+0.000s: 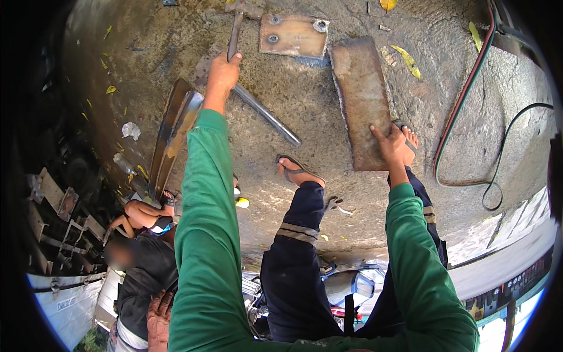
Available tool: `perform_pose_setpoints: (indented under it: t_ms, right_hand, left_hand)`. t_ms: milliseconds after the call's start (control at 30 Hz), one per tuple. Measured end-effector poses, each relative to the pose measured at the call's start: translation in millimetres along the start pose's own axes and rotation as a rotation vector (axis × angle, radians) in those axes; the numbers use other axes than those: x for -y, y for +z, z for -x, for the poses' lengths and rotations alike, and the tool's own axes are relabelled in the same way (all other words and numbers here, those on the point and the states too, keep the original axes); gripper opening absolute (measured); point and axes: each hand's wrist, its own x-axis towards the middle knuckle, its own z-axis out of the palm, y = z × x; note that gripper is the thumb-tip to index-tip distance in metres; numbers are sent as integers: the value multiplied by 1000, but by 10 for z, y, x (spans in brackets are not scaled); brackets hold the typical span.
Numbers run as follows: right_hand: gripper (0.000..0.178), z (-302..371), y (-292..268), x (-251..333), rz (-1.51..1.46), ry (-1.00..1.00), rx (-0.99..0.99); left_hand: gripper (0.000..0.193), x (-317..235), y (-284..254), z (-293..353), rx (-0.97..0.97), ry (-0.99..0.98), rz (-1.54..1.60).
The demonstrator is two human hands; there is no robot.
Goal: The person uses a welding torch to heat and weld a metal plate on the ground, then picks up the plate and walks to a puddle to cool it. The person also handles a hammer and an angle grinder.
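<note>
My left hand (223, 76) is closed around the handle of a hammer (235, 36), whose head lies on the ground at the top of the view. From beside that hand a round steel bar (267, 114) slants down to the right over the concrete. On the right, my right hand (392, 145) grips the near right edge of a long rusty steel plate (360, 100), its thumb on the upper face. This plate lies beside my sandalled right foot. A shorter plate (292, 40) with several round fittings or holes at its corners sits beyond, between both hands.
Long angled steel pieces (170, 132) lie left of my left arm. A person in dark clothes (146, 276) is low at the left, near stacked metal scrap (64, 217). Red and green hoses (469, 94) and a black cable (509, 132) run along the right. Behind my legs stands a motorcycle (346, 287).
</note>
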Motion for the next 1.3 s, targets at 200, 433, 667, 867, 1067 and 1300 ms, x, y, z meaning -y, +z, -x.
perform_pose_setpoints:
  t_ms: [200,433,667,867,1067,1300]
  right_hand:
    - [82,89,-415,358,267,116,166]
    - [77,251,-505,236,347,-66,105]
    - [61,283,-412,288,232,-168,164]
    - [60,324,50,345,-341,164,365]
    - [59,421,104,872,-311,145,196]
    - [53,821,111,192,-105,138,214]
  left_hand:
    - [39,49,-53,137,58,-67,-43]
    - [40,296,71,53,61,-16,28]
    - [33,281,-126,-24,114,42,-120]
    - [45,333,-163,-44,44,135,-293]
    - [44,342,-374,8,88,5,-145]
    - [42,714,-216,362,-95,183,-342]
